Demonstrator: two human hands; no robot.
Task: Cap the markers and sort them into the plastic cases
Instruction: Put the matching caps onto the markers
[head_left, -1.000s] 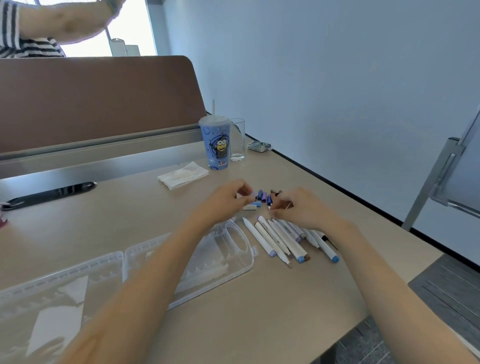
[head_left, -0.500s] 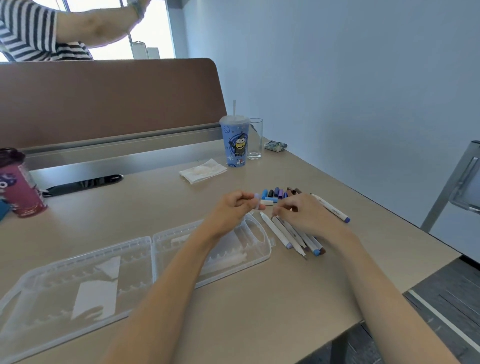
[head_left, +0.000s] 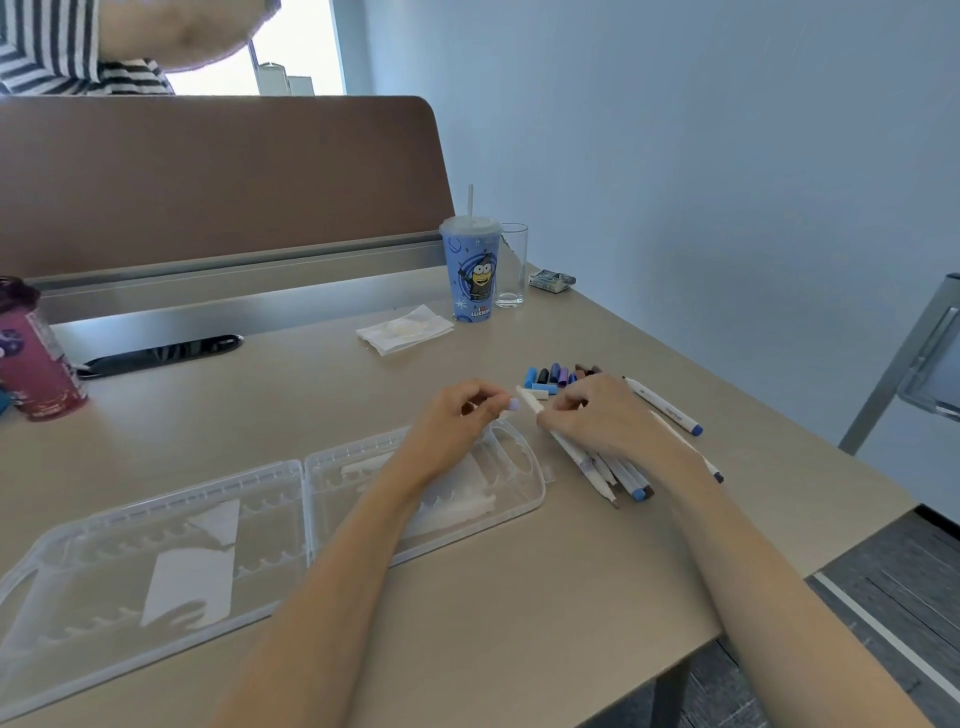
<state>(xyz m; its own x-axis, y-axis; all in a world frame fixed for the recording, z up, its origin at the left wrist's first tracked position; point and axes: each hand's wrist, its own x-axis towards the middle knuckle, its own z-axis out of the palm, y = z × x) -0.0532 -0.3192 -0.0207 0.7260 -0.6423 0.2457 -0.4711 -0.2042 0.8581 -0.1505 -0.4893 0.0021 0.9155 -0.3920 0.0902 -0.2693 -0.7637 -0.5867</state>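
Your left fingertips (head_left: 487, 399) are pinched together on a small lilac cap (head_left: 514, 405). Your right fingers (head_left: 571, 402) curl round a white marker (head_left: 529, 399) whose bare end points at that cap, so close you cannot tell if they touch. Your left hand (head_left: 452, 426) sits over the open clear plastic case (head_left: 208, 491), which lies flat on the table (head_left: 519, 597). Your right hand (head_left: 608, 415) covers a pile of markers (head_left: 618, 475). Loose coloured caps (head_left: 550, 375) lie just beyond your fingers, one more capped marker (head_left: 662, 405) to their right
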